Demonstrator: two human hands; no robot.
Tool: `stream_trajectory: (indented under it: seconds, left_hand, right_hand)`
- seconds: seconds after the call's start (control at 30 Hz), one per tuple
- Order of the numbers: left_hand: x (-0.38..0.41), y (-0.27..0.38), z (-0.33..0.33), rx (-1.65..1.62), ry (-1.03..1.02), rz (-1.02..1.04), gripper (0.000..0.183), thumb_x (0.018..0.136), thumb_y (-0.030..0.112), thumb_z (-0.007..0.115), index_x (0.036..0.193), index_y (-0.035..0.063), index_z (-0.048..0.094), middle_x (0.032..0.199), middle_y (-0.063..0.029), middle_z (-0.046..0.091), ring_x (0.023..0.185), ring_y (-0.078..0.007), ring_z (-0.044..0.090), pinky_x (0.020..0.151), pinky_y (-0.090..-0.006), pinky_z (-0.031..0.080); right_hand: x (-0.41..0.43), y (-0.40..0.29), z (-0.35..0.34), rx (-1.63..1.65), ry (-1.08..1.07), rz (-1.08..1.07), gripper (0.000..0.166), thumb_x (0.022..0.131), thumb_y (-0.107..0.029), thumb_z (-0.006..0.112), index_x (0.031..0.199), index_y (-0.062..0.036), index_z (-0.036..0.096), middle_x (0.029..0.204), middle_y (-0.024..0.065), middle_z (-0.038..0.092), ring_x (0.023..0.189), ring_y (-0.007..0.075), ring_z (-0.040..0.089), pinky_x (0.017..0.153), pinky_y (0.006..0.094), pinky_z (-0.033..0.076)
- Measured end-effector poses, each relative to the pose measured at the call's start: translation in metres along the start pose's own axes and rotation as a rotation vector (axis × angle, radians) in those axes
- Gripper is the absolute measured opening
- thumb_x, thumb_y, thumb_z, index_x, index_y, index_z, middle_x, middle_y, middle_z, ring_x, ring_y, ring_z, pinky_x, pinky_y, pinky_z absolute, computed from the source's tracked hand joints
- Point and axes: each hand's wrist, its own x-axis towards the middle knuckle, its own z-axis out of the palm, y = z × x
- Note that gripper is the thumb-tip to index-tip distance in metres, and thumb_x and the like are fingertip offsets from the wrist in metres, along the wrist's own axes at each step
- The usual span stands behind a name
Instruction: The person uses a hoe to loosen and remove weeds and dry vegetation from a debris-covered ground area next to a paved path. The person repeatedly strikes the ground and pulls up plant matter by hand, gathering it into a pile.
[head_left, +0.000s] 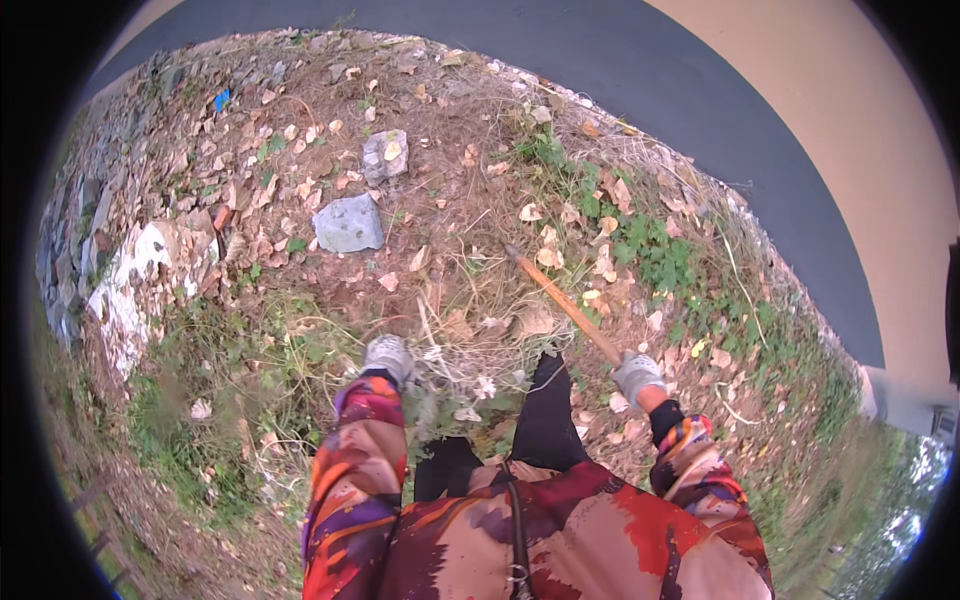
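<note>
My right hand (638, 375), in a pale glove, is closed around the near end of a wooden handle (564, 303). The handle slants up and left to a dark tip (512, 250) just above the soil; I cannot make out a blade. On the other side, my left hand (388, 356), also gloved, is curled at the edge of a tangle of weeds (457, 367) with pale stems and dry leaves, and seems to grip it. Its fingers are partly hidden, and the tangle blurs in front of my dark-trousered legs (546, 412).
Two grey stones (349, 223) (385, 156) lie on leaf-strewn soil ahead. A rubble bank (90, 217) and a white scrap (131, 292) are at left. Green weeds (652, 251) grow at right, below a wall with a dark grey base (720, 142).
</note>
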Motion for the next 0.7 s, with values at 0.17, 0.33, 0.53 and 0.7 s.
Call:
stream_trajectory:
  seconds: [0.17, 0.33, 0.53, 0.7]
  left_hand:
    - [-0.099, -0.036, 0.025, -0.100, 0.025, 0.005, 0.029, 0.068, 0.023, 0.049, 0.087, 0.0054, 0.062, 0.093, -0.0167, 0.058, 0.089, -0.0304, 0.055, 0.077, -0.0376, 0.043]
    - [-0.158, -0.096, 0.044, -0.094, 0.091, 0.087, 0.035, 0.067, 0.026, 0.052, 0.095, 0.0052, 0.059, 0.099, -0.0166, 0.056, 0.091, -0.0295, 0.053, 0.080, -0.0365, 0.042]
    - [-0.134, -0.079, 0.076, -0.017, 0.079, 0.178, 0.038, 0.070, 0.034, 0.051, 0.096, 0.0072, 0.058, 0.104, -0.0154, 0.053, 0.097, -0.0279, 0.051, 0.085, -0.0357, 0.039]
    - [-0.123, -0.081, 0.098, 0.045, 0.108, 0.156, 0.046, 0.068, 0.035, 0.053, 0.106, 0.0084, 0.052, 0.109, -0.0141, 0.050, 0.102, -0.0267, 0.047, 0.087, -0.0355, 0.036]
  right_hand:
    - [-0.055, -0.062, 0.046, 0.051, 0.046, 0.019, 0.026, 0.074, -0.025, 0.046, 0.092, -0.0067, 0.051, 0.080, 0.0186, 0.058, 0.077, 0.0322, 0.057, 0.068, 0.0405, 0.045]
    - [-0.174, -0.072, 0.043, 0.155, -0.023, 0.078, 0.030, 0.073, -0.028, 0.047, 0.093, -0.0054, 0.050, 0.082, 0.0199, 0.058, 0.077, 0.0329, 0.057, 0.069, 0.0405, 0.044]
    - [-0.186, -0.044, 0.107, 0.285, -0.043, 0.131, 0.031, 0.067, -0.030, 0.055, 0.088, -0.0063, 0.054, 0.077, 0.0165, 0.059, 0.074, 0.0316, 0.057, 0.065, 0.0384, 0.044]
    - [-0.116, -0.046, 0.117, 0.573, -0.088, -0.050, 0.035, 0.065, -0.034, 0.057, 0.085, -0.0046, 0.054, 0.072, 0.0158, 0.059, 0.070, 0.0305, 0.058, 0.062, 0.0378, 0.045]
